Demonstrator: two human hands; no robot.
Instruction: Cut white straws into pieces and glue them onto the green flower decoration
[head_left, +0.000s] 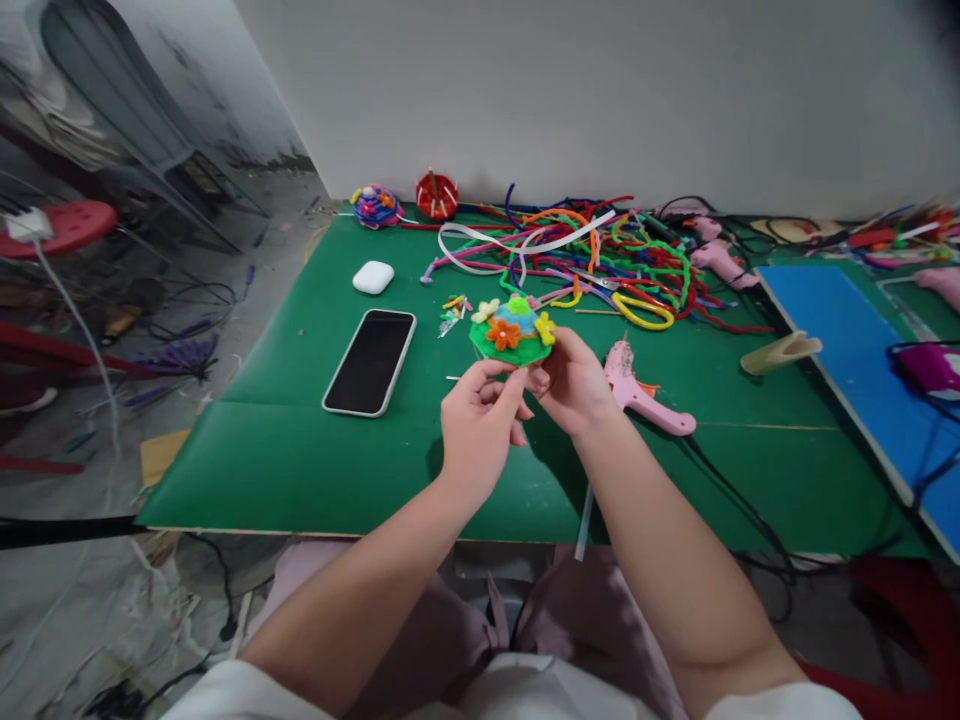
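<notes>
Both my hands hold up a small round green craft piece [513, 332] made of pipe cleaners, topped with orange, yellow, blue and white flowers. My left hand [480, 425] pinches its near edge from below with curled fingers. My right hand [574, 382] grips its right side, fingers wrapped under it. The piece hovers just above the green table mat [300, 450].
A pink glue gun [643, 390] lies right of my hands, its cord trailing off the front edge. A black phone [370, 361] and a white earbud case [373, 277] lie left. A tangle of coloured pipe cleaners [600, 255] with yellow scissors [643, 310] fills the back. A blue board [862, 370] sits right.
</notes>
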